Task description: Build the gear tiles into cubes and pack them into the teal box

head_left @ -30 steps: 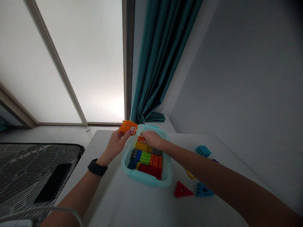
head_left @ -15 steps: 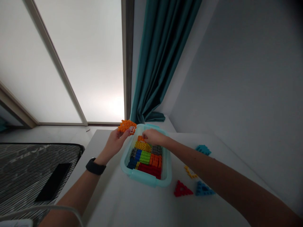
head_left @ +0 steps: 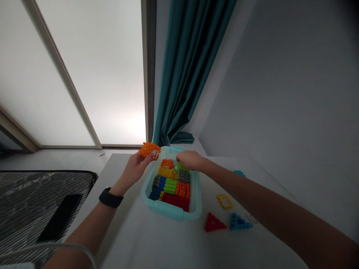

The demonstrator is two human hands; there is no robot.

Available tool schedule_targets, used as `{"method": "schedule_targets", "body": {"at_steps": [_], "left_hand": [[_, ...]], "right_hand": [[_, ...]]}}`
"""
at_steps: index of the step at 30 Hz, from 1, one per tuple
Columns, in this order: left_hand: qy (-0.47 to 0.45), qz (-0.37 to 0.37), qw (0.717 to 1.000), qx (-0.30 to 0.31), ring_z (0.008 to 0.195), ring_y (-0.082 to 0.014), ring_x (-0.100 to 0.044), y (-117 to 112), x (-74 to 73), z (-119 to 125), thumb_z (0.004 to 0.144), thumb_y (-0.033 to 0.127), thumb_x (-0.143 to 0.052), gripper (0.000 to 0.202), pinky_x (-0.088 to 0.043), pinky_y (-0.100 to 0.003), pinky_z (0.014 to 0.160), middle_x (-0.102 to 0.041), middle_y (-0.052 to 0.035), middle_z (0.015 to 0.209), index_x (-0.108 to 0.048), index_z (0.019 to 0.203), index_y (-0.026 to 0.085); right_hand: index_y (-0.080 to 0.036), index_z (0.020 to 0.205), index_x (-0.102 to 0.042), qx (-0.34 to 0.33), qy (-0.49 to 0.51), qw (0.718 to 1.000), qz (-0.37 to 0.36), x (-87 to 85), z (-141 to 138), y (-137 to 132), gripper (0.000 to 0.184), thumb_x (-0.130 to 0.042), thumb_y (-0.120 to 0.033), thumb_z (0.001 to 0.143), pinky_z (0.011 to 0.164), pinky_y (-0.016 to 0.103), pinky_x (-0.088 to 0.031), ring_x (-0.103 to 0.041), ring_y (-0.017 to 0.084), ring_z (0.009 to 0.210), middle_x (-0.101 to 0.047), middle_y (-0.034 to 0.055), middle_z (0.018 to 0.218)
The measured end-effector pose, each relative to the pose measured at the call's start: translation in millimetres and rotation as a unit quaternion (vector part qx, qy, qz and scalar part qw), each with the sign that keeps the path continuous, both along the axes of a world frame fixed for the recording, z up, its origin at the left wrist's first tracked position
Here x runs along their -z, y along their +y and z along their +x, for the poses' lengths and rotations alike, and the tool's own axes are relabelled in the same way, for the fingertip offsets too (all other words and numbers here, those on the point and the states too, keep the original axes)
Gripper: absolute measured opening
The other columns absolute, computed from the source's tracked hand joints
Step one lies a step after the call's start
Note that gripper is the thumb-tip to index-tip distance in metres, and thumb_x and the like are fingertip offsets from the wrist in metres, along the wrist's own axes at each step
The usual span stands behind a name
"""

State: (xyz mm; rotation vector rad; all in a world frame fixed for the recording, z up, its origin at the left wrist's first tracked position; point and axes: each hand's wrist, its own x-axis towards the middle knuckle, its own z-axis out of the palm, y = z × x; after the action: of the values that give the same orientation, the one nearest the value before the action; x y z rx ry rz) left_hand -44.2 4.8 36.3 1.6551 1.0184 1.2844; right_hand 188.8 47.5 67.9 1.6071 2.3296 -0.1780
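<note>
My left hand (head_left: 134,172) is shut on an orange plastic building piece (head_left: 148,149) with a small white tag on it, holding it up just past the far rim of a pale turquoise plastic tub (head_left: 171,213). My right hand (head_left: 190,160) hangs over the tub's far right corner, fingers curled down to a green piece (head_left: 180,167). The hand hides most of that piece, so any grip is hidden. Rows of coloured blocks fill the tub, and a loose orange piece (head_left: 167,163) lies just left of my right hand.
On the white table (head_left: 140,239) right of the tub lie a yellow frame piece (head_left: 224,201), a red triangle (head_left: 213,223), a blue triangle (head_left: 238,222) and a teal piece (head_left: 239,173). A black phone (head_left: 59,217) rests on a striped mat (head_left: 28,198) left of the table.
My right hand has moved right along the tub's far end, and a green piece now shows under it. The orange piece in my left hand stays held, and the view has shifted slightly.
</note>
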Motion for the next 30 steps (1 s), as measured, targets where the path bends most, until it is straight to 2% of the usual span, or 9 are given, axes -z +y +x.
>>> {"method": "schedule_targets", "body": {"at_steps": [5,11,13,16,18,20,22,26,30], "left_hand": [[-0.006,-0.004,1.0,0.012,0.102,-0.0279,-0.071,-0.8,-1.4,1.5,0.089,0.05,-0.062,0.04,-0.056,-0.04,0.093,-0.077,-0.0085,0.108,-0.07,0.107,0.015],[-0.007,-0.009,1.0,0.02,0.103,-0.0275,-0.071,0.2,0.5,0.3,0.089,0.05,-0.062,0.041,-0.055,-0.041,0.095,-0.076,-0.009,0.109,-0.069,0.107,0.014],[-0.005,-0.01,1.0,0.023,0.103,-0.0275,-0.07,1.2,2.0,-0.9,0.09,0.05,-0.061,0.041,-0.055,-0.041,0.095,-0.076,-0.0087,0.109,-0.069,0.107,0.014],[0.01,-0.009,0.999,0.033,0.105,-0.0278,-0.069,2.9,4.3,-2.9,0.091,0.05,-0.059,0.039,-0.054,-0.042,0.095,-0.076,-0.008,0.111,-0.069,0.108,0.015],[0.032,0.003,0.999,0.042,0.106,-0.0273,-0.068,4.0,5.7,-4.0,0.093,0.048,-0.058,0.037,-0.053,-0.042,0.095,-0.075,-0.0068,0.112,-0.07,0.11,0.017],[0.066,0.025,0.996,0.049,0.103,-0.0261,-0.068,4.7,7.3,-4.4,0.094,0.046,-0.056,0.034,-0.053,-0.042,0.094,-0.075,-0.0058,0.109,-0.07,0.11,0.019],[0.105,0.059,0.991,0.052,0.099,-0.025,-0.067,4.7,9.0,-4.0,0.094,0.045,-0.056,0.032,-0.053,-0.042,0.093,-0.074,-0.0061,0.105,-0.069,0.108,0.019],[0.163,0.122,0.976,0.081,0.106,-0.0247,-0.06,2.8,10.4,-2.0,0.094,0.042,-0.056,0.028,-0.049,-0.043,0.097,-0.067,-0.008,0.111,-0.069,0.107,0.021],[0.166,0.125,0.973,0.102,0.109,-0.0243,-0.057,0.9,9.7,-1.3,0.095,0.042,-0.055,0.027,-0.047,-0.043,0.1,-0.064,-0.0076,0.114,-0.067,0.11,0.023]], "right_hand": [[-0.018,0.102,-0.075,-0.001,-0.03,1.0,-0.004,2.7,-5.1,-5.4,0.025,-0.066,-0.017,0.079,0.077,0.031,-0.051,-0.069,0.029,0.102,-0.074,0.0143,0.108],[-0.018,0.091,-0.075,-0.002,-0.027,1.0,-0.013,-8.7,-7.5,-3.1,0.019,-0.063,-0.011,0.078,0.071,0.033,-0.051,-0.071,0.029,0.09,-0.076,0.0119,0.092],[-0.019,0.096,-0.074,-0.008,-0.007,1.0,-0.007,-14.9,-6.4,-1.7,0.022,-0.06,-0.012,0.081,0.071,0.033,-0.05,-0.07,0.029,0.091,-0.075,0.0122,0.097],[-0.022,0.115,-0.067,-0.024,0.058,0.998,0.015,-25.7,-1.8,-0.8,0.031,-0.052,-0.017,0.089,0.075,0.032,-0.049,-0.068,0.026,0.097,-0.073,0.0097,0.107],[-0.021,0.123,-0.061,-0.031,0.185,0.982,0.021,-32.4,2.0,-2.8,0.036,-0.047,-0.016,0.091,0.076,0.03,-0.05,-0.066,0.021,0.094,-0.072,0.0078,0.108],[-0.02,0.129,-0.054,-0.055,0.34,0.939,0.008,-37.3,4.2,-8.3,0.039,-0.048,-0.016,0.09,0.077,0.029,-0.051,-0.065,0.018,0.094,-0.068,0.0076,0.112],[-0.021,0.133,-0.049,-0.1,0.43,0.897,-0.01,-39.2,2.8,-16.6,0.043,-0.052,-0.02,0.09,0.078,0.028,-0.053,-0.062,0.018,0.1,-0.063,0.0083,0.121],[-0.021,0.126,-0.055,-0.166,0.426,0.889,0.002,-33.8,-8.6,-31.9,0.038,-0.06,-0.029,0.089,0.073,0.029,-0.053,-0.061,0.016,0.089,-0.063,0.008,0.116],[-0.019,0.118,-0.059,-0.16,0.431,0.887,0.03,-22.8,-19.1,-36.4,0.031,-0.061,-0.028,0.089,0.075,0.031,-0.051,-0.062,0.018,0.089,-0.066,0.0067,0.106]]}}
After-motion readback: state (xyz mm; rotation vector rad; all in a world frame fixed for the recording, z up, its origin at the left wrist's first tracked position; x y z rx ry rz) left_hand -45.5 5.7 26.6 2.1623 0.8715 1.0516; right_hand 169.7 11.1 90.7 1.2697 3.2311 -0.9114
